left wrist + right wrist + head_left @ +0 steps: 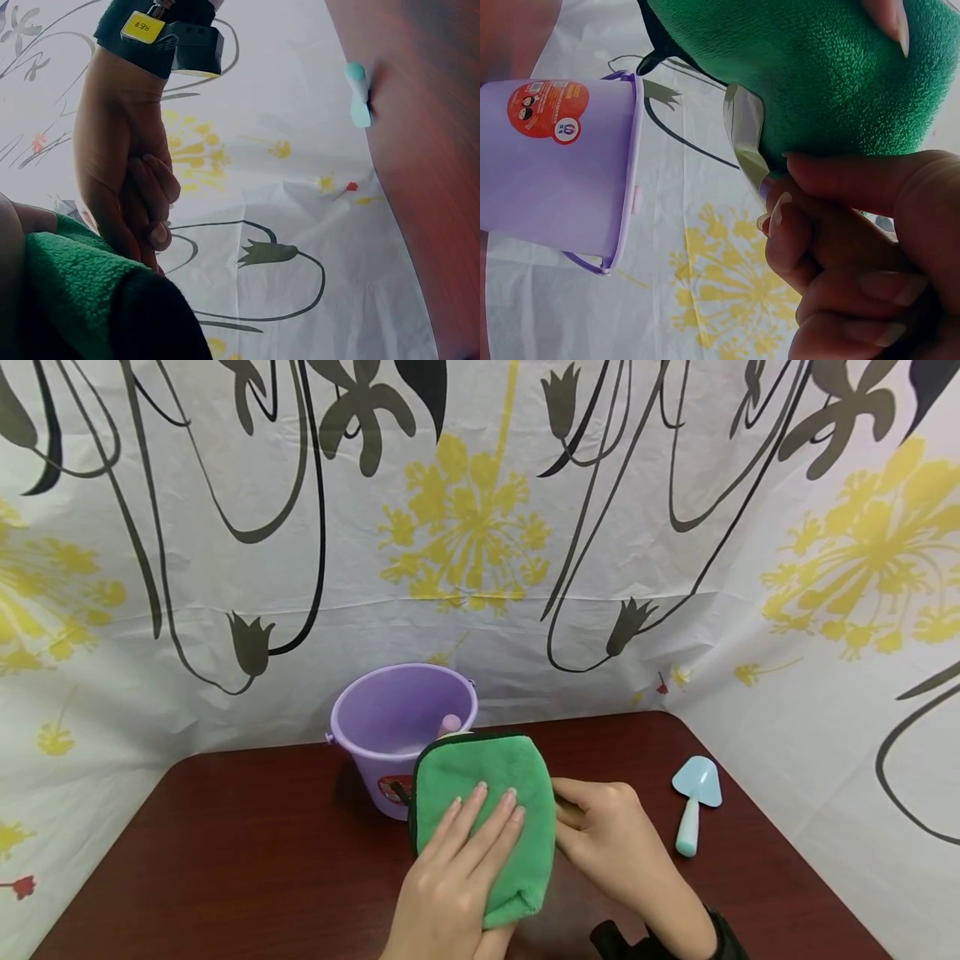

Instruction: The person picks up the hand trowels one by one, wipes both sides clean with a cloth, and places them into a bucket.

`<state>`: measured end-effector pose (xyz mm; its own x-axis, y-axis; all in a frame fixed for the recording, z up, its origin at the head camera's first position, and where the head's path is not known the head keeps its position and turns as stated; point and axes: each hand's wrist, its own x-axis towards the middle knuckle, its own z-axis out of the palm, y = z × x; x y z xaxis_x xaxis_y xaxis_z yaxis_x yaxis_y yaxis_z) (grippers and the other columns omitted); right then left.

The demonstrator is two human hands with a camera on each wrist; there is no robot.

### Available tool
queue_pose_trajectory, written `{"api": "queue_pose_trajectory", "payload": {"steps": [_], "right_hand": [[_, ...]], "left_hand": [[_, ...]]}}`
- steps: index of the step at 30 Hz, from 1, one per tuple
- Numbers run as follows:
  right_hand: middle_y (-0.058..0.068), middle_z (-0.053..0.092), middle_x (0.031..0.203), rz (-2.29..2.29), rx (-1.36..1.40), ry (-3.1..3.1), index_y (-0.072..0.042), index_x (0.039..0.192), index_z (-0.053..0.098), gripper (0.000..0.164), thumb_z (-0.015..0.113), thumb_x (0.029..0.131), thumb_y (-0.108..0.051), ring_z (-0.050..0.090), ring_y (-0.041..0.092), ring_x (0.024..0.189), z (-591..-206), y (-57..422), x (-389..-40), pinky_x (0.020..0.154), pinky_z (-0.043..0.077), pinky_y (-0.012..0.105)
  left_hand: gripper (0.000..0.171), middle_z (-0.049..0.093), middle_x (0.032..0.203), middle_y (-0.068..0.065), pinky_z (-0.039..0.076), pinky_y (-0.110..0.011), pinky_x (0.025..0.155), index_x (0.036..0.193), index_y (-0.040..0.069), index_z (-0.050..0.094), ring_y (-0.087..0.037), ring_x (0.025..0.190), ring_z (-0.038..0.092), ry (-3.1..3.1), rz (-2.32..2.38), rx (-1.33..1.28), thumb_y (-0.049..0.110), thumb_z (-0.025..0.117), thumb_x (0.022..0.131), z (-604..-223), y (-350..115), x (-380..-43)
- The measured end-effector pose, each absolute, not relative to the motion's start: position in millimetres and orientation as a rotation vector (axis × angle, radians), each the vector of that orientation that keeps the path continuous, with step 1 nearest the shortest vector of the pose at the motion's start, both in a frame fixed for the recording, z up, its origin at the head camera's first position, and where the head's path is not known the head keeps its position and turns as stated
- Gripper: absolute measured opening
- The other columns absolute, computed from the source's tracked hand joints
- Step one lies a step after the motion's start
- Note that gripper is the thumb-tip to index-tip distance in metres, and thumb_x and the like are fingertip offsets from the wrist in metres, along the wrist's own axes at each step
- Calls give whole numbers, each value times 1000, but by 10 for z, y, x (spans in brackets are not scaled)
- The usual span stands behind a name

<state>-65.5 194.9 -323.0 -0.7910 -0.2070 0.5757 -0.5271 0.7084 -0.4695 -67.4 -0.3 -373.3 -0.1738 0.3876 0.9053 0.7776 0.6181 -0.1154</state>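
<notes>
My left hand lies over a folded green cloth with dark edging, its fingers spread along the front and part of the hand showing beneath the lower edge. My right hand is beside the cloth's right edge. In the right wrist view its curled fingers and thumb grip a small hand tool with a shiny metal blade. The blade lies against the cloth; the handle is mostly hidden in my grip. Just behind the cloth stands a purple bucket, with a pink rounded end showing at its rim.
A light blue toy shovel lies near the right edge of the dark red-brown table. A white curtain with yellow and grey flower prints hangs behind the table and along both sides.
</notes>
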Motion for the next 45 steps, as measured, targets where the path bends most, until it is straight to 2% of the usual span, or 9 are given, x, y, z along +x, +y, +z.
{"api": "queue_pose_trajectory", "payload": {"steps": [4, 10, 18, 22, 27, 30, 37, 40, 45], "right_hand": [[-24, 56, 59, 871, 559, -2419, -21, 99, 78, 14, 79, 88, -14, 41, -11, 50, -3231, 1940, -661, 51, 47, 16], [-15, 77, 84, 831, 572, -2367, -22, 102, 79, 12, 78, 90, -20, 62, -12, 68, -3263, 1924, -676, 64, 52, 9], [-19, 75, 89, 837, 582, -2375, -26, 99, 78, 16, 82, 85, -20, 64, -12, 74, -3272, 1909, -675, 67, 52, 8], [-17, 75, 88, 835, 574, -2382, -23, 97, 78, 18, 85, 81, -18, 63, -11, 73, -3268, 1908, -670, 64, 52, 8], [-18, 75, 86, 821, 565, -2377, -21, 96, 79, 19, 86, 79, -18, 63, -11, 73, -3267, 1909, -664, 65, 52, 8], [-18, 75, 87, 812, 562, -2377, -21, 97, 79, 20, 87, 79, -19, 64, -11, 75, -3265, 1908, -657, 67, 53, 9], [-23, 67, 78, 843, 557, -2415, -27, 95, 77, 18, 86, 80, -22, 55, -10, 66, -3247, 1906, -634, 63, 50, 9], [-24, 63, 75, 850, 573, -2408, -28, 94, 76, 18, 86, 81, -21, 51, -8, 62, -3240, 1914, -626, 61, 48, 9], [-24, 64, 76, 873, 583, -2391, -27, 95, 76, 19, 86, 80, -19, 53, -9, 62, -3230, 1925, -625, 62, 49, 9]], "left_hand": [[51, 67, 137, -6, 28, -34, 127, 134, 7, 65, -31, 129, 62, -1838, -473, -928, 33, 34, 104, -3731, -22, -674], [50, 65, 139, -6, 21, -33, 130, 134, 6, 64, -32, 131, 60, -1900, -448, -902, 28, 45, 93, -3730, -77, -720], [58, 63, 142, -2, 14, -30, 131, 136, 10, 63, -29, 135, 57, -2020, -500, -805, 25, 63, 80, -3710, -150, -756], [59, 63, 143, 0, 25, -36, 128, 136, 11, 64, -28, 137, 56, -2045, -511, -755, 23, 64, 79, -3697, -194, -783], [60, 62, 144, 1, 44, -52, 112, 137, 13, 64, -28, 139, 55, -2050, -498, -696, 22, 64, 77, -3671, -256, -823], [59, 62, 144, 0, 45, -53, 110, 137, 12, 64, -30, 138, 55, -2047, -526, -674, 20, 65, 79, -3659, -303, -852], [59, 59, 147, 0, 29, -30, 125, 141, 13, 60, -31, 138, 55, -2102, -670, -600, 16, 68, 83, -3638, -429, -896], [56, 60, 146, -2, 38, -36, 120, 141, 11, 60, -31, 135, 57, -2122, -715, -559, 17, 69, 86, -3618, -478, -913], [48, 64, 141, -6, 55, -51, 100, 141, 9, 60, -29, 128, 63, -2234, -897, -469, 25, 67, 96, -3576, -550, -914]]}}
